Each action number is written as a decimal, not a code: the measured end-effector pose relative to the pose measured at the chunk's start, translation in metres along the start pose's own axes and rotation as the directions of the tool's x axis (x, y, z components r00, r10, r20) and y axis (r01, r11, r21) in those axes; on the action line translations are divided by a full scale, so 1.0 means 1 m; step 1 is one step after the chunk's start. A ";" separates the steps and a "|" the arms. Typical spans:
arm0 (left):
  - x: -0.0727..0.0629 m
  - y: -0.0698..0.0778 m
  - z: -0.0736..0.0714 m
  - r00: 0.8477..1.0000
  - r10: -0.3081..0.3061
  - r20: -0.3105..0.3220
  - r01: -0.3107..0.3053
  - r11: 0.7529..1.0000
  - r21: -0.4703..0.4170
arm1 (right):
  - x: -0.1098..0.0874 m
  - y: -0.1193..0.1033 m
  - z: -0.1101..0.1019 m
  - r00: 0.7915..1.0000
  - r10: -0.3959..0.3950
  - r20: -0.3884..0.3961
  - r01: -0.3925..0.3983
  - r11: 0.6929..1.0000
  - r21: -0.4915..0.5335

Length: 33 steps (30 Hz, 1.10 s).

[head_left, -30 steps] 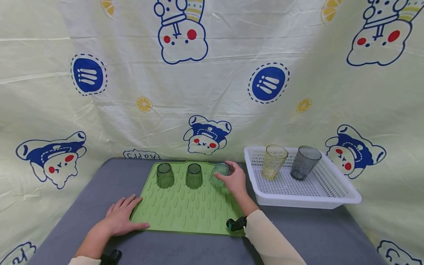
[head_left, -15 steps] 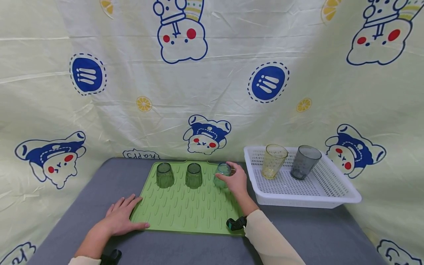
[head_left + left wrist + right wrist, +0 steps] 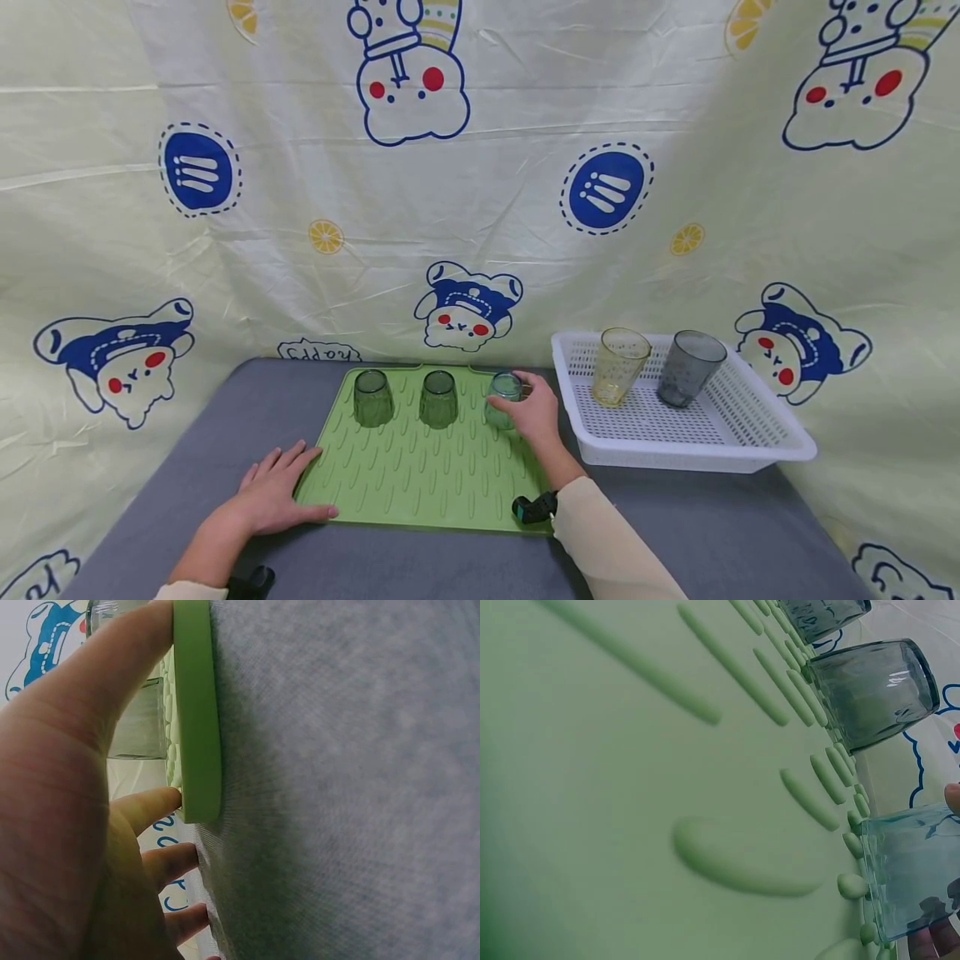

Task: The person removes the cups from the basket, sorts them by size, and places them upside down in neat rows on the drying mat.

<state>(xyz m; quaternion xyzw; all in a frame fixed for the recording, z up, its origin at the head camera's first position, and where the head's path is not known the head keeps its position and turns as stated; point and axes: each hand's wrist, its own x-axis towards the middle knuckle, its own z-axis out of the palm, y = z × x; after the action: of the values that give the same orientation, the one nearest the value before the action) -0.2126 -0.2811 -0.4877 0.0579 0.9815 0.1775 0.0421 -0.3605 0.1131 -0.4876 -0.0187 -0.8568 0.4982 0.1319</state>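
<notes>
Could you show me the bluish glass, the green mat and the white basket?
Bluish glass (image 3: 909,868): right wrist view, its side wall.
Green mat (image 3: 427,475): head view, its bare middle.
White basket (image 3: 690,455): head view, its front wall.

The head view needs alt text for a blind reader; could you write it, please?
A bluish glass sits in the right hand's grip on a green mat, beside two darker glasses. The left hand touches the mat's near left corner; a white basket at right holds a yellow glass and a gray glass.
</notes>
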 end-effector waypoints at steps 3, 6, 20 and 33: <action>0.000 0.001 -0.002 1.000 0.005 0.010 -0.006 1.000 0.003 | -0.001 0.002 0.000 1.000 -0.006 0.012 0.006 1.000 -0.013; -0.001 0.003 -0.003 1.000 0.007 0.012 -0.007 1.000 0.016 | -0.003 0.002 -0.002 1.000 -0.008 0.026 0.008 1.000 -0.009; -0.002 0.004 -0.004 1.000 -0.005 0.029 0.005 1.000 0.011 | -0.005 0.002 -0.003 1.000 -0.007 0.027 0.008 0.999 -0.038; -0.001 0.003 -0.003 1.000 0.004 0.030 -0.004 1.000 0.006 | -0.006 0.006 -0.003 0.999 -0.032 0.033 0.033 0.999 -0.020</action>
<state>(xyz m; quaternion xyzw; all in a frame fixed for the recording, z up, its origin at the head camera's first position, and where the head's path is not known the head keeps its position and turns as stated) -0.2116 -0.2791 -0.4832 0.0625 0.9812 0.1736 0.0565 -0.3542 0.1178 -0.4923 0.0019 -0.8642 0.4872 0.1259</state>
